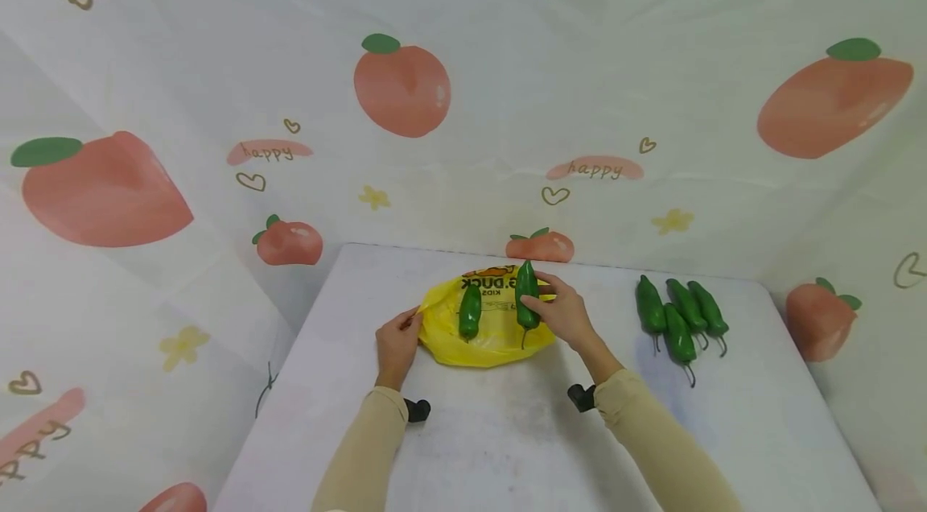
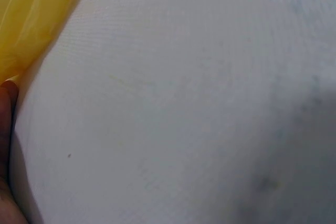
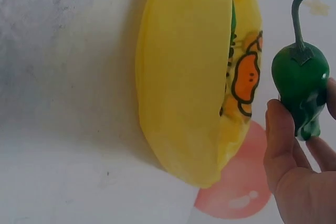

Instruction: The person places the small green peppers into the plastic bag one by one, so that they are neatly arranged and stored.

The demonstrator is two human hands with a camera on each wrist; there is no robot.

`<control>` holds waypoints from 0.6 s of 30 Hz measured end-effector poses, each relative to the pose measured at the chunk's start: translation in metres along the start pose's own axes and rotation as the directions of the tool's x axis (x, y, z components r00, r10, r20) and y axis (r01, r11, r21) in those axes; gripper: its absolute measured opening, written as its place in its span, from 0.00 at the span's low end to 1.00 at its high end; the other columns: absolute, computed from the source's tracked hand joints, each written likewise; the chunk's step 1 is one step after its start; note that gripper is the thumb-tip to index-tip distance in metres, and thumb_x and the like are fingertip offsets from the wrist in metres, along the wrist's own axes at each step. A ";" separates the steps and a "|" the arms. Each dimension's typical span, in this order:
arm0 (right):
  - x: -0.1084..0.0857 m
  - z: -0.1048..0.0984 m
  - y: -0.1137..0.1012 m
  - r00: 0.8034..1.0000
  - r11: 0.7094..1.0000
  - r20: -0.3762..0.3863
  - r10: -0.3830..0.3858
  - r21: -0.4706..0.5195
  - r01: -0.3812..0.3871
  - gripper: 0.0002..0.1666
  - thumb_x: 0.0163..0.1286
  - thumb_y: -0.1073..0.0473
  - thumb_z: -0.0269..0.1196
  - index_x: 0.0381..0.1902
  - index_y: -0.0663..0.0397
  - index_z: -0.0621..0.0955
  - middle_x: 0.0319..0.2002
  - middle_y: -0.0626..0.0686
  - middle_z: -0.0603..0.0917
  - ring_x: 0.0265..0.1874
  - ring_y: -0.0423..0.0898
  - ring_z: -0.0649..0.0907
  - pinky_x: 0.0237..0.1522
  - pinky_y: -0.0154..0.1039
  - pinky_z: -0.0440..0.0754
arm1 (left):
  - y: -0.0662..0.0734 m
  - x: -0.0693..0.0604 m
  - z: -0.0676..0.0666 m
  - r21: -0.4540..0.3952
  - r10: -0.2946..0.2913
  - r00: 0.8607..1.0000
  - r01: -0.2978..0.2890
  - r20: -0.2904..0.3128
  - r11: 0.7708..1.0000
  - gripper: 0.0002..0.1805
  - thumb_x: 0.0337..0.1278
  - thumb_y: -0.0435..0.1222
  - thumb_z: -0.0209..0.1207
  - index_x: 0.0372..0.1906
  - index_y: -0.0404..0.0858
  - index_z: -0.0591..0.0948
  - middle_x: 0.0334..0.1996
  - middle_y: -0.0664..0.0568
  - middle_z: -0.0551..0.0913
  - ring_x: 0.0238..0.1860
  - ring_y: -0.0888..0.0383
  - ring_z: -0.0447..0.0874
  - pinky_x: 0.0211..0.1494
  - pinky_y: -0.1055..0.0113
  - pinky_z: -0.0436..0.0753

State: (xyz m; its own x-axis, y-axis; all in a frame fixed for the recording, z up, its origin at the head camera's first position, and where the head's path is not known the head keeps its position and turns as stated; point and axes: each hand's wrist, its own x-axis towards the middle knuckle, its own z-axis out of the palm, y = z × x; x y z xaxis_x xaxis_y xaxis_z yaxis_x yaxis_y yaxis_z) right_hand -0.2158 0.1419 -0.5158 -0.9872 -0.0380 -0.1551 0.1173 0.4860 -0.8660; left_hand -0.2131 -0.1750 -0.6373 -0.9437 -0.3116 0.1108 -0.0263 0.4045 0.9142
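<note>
A yellow plastic bag (image 1: pixel 449 347) with duck print and lettering lies spread on the table, its mouth open. My left hand (image 1: pixel 397 347) pinches the bag's left edge; the left wrist view catches only a sliver of that hand (image 2: pixel 6 129) beside the yellow plastic (image 2: pixel 31 14). One green pepper (image 1: pixel 470 317) rests inside the bag. Between thumb and fingers, my right hand (image 1: pixel 566 312) holds another green pepper (image 1: pixel 527 296) over the bag's right side. In the right wrist view this pepper (image 3: pixel 299 72) has its stem upward, apart from the bag wall (image 3: pixel 184 77).
Several green peppers (image 1: pixel 679 335) lie grouped on the right part of the white table (image 1: pixel 492 448). A white backdrop (image 1: pixel 478 198) printed with peaches surrounds the table at the back and sides.
</note>
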 end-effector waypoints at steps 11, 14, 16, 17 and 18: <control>0.008 0.022 -0.001 1.000 1.000 0.003 -0.001 0.017 0.001 0.40 0.71 0.49 0.67 0.76 0.51 0.68 0.62 0.65 0.80 0.52 0.58 0.86 0.48 0.45 0.89 | 0.002 -0.001 0.000 -0.011 -0.036 0.999 0.036 0.006 0.999 0.16 0.67 0.46 0.64 0.53 0.44 0.89 0.40 0.47 0.92 0.33 0.61 0.86 0.33 0.77 0.83; 0.010 0.027 -0.001 1.000 1.000 -0.008 -0.008 -0.004 0.008 0.40 0.72 0.48 0.66 0.76 0.52 0.67 0.62 0.65 0.81 0.52 0.58 0.86 0.49 0.46 0.88 | 0.002 -0.001 0.000 -0.015 -0.047 0.999 0.048 0.010 0.999 0.16 0.67 0.46 0.64 0.53 0.44 0.89 0.40 0.47 0.92 0.35 0.59 0.87 0.34 0.78 0.82; 0.013 0.031 -0.001 1.000 1.000 -0.016 -0.019 -0.001 0.019 0.40 0.72 0.48 0.66 0.76 0.53 0.66 0.62 0.66 0.81 0.53 0.58 0.86 0.49 0.46 0.88 | 0.003 -0.001 0.000 -0.020 -0.048 0.999 0.048 0.012 0.999 0.16 0.67 0.46 0.64 0.53 0.44 0.89 0.41 0.47 0.92 0.35 0.59 0.87 0.34 0.78 0.82; 0.013 0.032 -0.001 1.000 1.000 -0.023 -0.016 0.002 0.016 0.40 0.72 0.49 0.66 0.76 0.53 0.66 0.62 0.65 0.81 0.53 0.58 0.86 0.50 0.46 0.88 | 0.002 -0.001 0.000 -0.023 -0.047 0.999 0.047 0.012 0.999 0.16 0.67 0.45 0.64 0.53 0.44 0.89 0.41 0.47 0.92 0.35 0.59 0.87 0.34 0.78 0.82; 0.014 0.033 -0.002 0.999 1.000 -0.027 -0.017 0.007 0.017 0.40 0.72 0.49 0.66 0.76 0.53 0.66 0.62 0.65 0.81 0.53 0.58 0.86 0.50 0.47 0.88 | 0.003 -0.001 0.000 -0.024 -0.046 0.999 0.047 0.012 0.999 0.16 0.67 0.45 0.64 0.53 0.44 0.89 0.40 0.47 0.92 0.35 0.59 0.87 0.34 0.78 0.82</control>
State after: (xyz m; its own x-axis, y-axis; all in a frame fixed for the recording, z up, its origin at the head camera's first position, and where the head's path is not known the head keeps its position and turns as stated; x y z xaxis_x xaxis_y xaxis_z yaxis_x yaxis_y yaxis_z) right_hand -0.2263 0.1114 -0.5325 -0.9916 -0.0225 -0.1271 0.1009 0.4791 -0.8720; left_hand -0.2121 -0.1733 -0.6351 -0.9453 -0.3199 0.0637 -0.0623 0.3686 0.9275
